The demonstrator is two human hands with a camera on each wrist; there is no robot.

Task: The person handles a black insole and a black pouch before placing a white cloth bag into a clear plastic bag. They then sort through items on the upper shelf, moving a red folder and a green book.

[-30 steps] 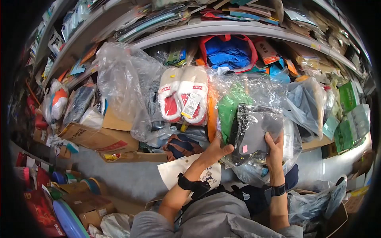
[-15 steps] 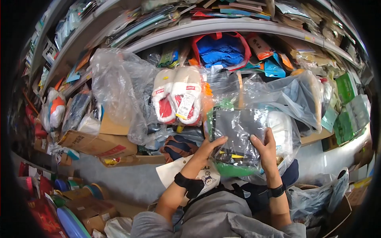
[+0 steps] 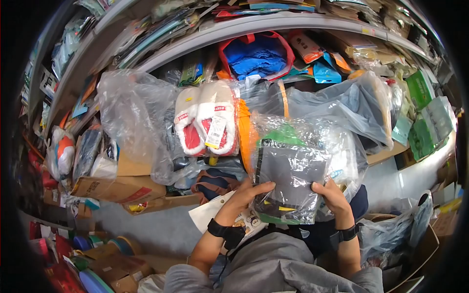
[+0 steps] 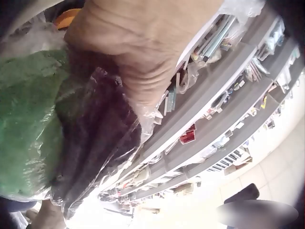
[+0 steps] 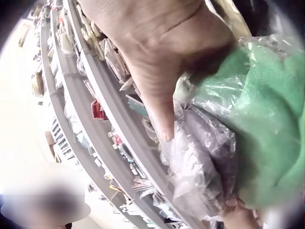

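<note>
Both hands hold a clear plastic package with a dark grey flat item (image 3: 292, 168) inside, in front of the body in the head view. My left hand (image 3: 243, 194) grips its left edge, thumb on top. The right hand (image 3: 336, 196) grips the opposite edge, its thumb likewise on the upper face. Soft green fabric (image 5: 271, 124) in clear plastic lies against the package's underside, and the wrist views show it large. Beyond the package lies a pair of white-trimmed slippers (image 3: 188, 132) with red insides and a tag.
A red-rimmed bag with blue cloth (image 3: 256, 61) stands under a shelf edge (image 3: 293, 22) loaded with flat packets. Large clear plastic bags (image 3: 134, 117) lie left of the slippers. A cardboard box (image 3: 115, 188) sits at left, and green packages (image 3: 430, 124) at right. A cream printed bag (image 3: 205, 212) is near the left forearm.
The left hand, earlier spread beside the package, now grips its left edge. The package has turned and come nearer the body, with the green fabric now under it.
</note>
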